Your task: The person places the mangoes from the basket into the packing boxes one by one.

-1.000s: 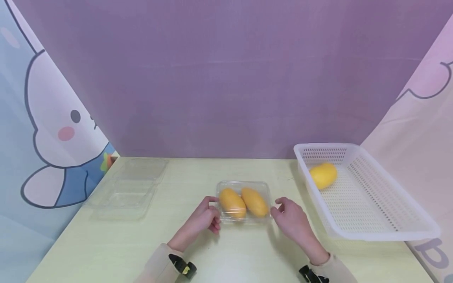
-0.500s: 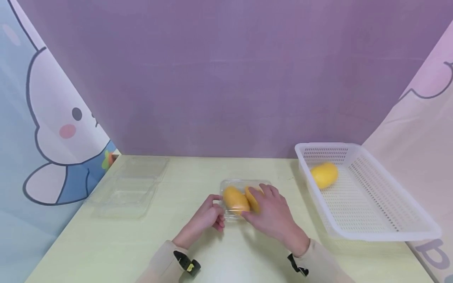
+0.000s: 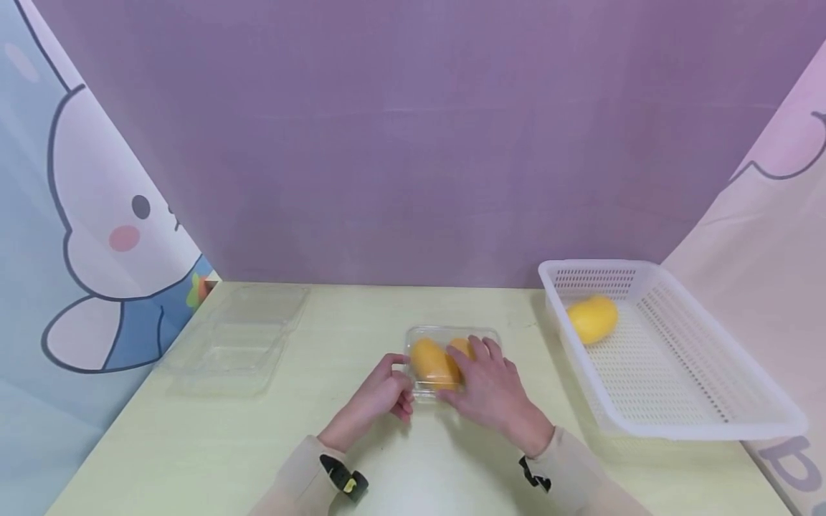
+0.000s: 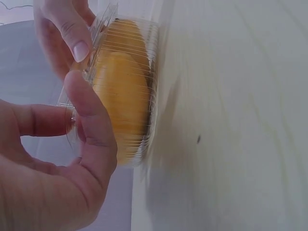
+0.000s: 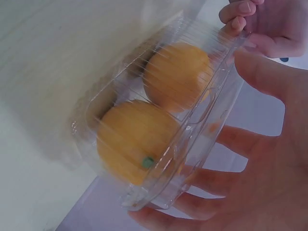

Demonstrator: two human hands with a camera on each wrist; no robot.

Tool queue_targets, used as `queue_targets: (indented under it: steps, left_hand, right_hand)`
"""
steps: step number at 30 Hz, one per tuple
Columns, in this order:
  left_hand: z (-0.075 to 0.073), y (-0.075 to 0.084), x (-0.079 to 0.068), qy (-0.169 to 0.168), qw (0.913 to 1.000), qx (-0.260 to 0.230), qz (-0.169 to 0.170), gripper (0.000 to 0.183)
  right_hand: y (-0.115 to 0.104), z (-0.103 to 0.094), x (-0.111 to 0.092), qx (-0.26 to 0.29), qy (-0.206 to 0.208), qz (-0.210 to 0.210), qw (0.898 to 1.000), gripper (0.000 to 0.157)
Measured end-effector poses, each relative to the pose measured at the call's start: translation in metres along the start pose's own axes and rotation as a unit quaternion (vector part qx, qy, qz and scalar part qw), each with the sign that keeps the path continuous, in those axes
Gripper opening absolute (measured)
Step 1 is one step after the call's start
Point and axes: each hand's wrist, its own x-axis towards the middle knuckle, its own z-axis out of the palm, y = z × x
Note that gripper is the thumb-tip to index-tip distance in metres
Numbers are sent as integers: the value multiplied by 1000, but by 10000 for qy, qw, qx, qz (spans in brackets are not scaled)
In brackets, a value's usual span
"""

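A clear plastic clamshell box (image 3: 445, 330) sits on the table in front of me, its lid down over two yellow mangoes (image 3: 434, 364). My left hand (image 3: 381, 394) pinches the box's left rim between thumb and finger, as the left wrist view shows at the box rim (image 4: 72, 113). Across the lid's right part lies my right hand (image 3: 490, 390), its spread, nearly straight fingers touching the plastic from above. That hand covers much of the right mango in the head view; in the right wrist view this mango (image 5: 134, 139) shows a green stem spot.
A white perforated basket (image 3: 671, 430) stands to the right with one more mango (image 3: 592, 319) at its far left. On the table's left side lies an unfolded clear plastic box (image 3: 239, 358). A purple panel (image 3: 387, 143) rises behind the table (image 3: 348, 315).
My right hand has moved left from beside the box's right edge onto the lid. The left hand stays at the left rim. The box sits slightly further right in view.
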Motion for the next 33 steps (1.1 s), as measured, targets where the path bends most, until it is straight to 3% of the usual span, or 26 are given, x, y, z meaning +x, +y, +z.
queue_targets:
  steps: [8,14,21,24,33]
  left_hand:
    - [-6,1,-4,42,9998,214,-38,55]
    - [-15,8,-8,105,9972,735,130,50]
    - [-27,19,-15,324,9884,1442,360,41]
    - [-33,23,-18,462,9810,1824,469,39]
    - [-58,36,-24,989,9449,3040,709,31]
  right_hand:
    - [3,-2,4,35,-147,61,9999,71]
    - [8,-3,9,57,-186,151,9997,72]
    - [14,-4,13,108,-215,189,9995,72]
    - [16,-4,14,95,-206,188,9996,72]
    - [18,-6,18,189,-274,251,9991,72]
